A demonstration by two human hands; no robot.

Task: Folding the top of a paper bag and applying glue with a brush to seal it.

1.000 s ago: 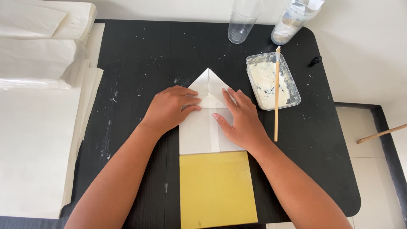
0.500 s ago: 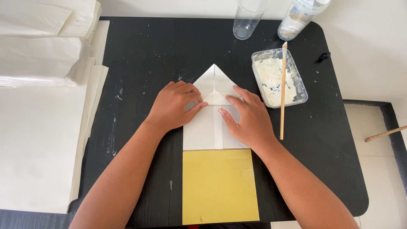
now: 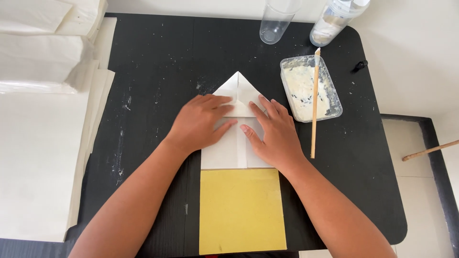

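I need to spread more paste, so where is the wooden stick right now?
In the head view, the wooden stick lies right of the right hand, its upper end resting across the clear paste tray on the black table.

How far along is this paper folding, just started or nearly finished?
Partway, it seems. Done: the white paper already has its top corners folded into a point, its lower part lying on a yellow sheet. In hand: the left hand and right hand press flat on the folds. Left: probably gluing, since the stick rests untouched across the paste tray, though I can't be sure.
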